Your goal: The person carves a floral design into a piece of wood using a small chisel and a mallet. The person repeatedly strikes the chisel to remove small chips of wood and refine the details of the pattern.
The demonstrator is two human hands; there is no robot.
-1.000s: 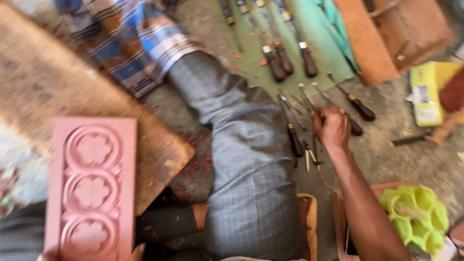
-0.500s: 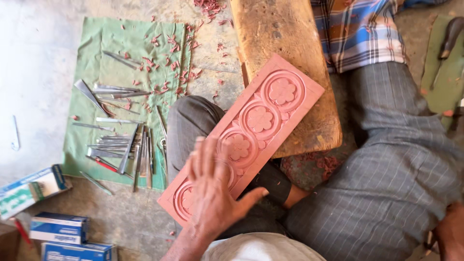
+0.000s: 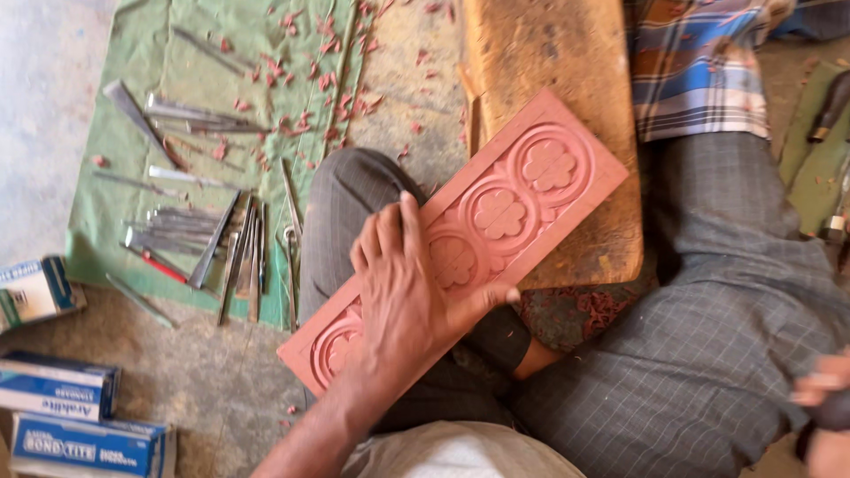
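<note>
A long pink carved panel (image 3: 522, 190) with round flower reliefs lies slanted across my knee and a worn wooden block (image 3: 540, 53). My left hand (image 3: 407, 301) lies on the panel's lower half, fingers together on its face and thumb hooked over its near edge. At the bottom right edge of the view my right hand (image 3: 823, 416) shows only in part and is blurred. Something dark seems to be in it, but I cannot make it out. My legs in grey checked trousers (image 3: 708, 354) stretch under the panel.
A green cloth (image 3: 133, 53) on the floor to the left carries several metal chisels (image 3: 212, 239) and pink shavings. Blue and white boxes (image 3: 53, 407) lie at the lower left. A second green cloth with a dark tool handle (image 3: 828, 106) is at the right edge.
The view has swung from the tools on my right to the panel. My left hand has settled lower and flatter on the panel, thumb now over its edge.
</note>
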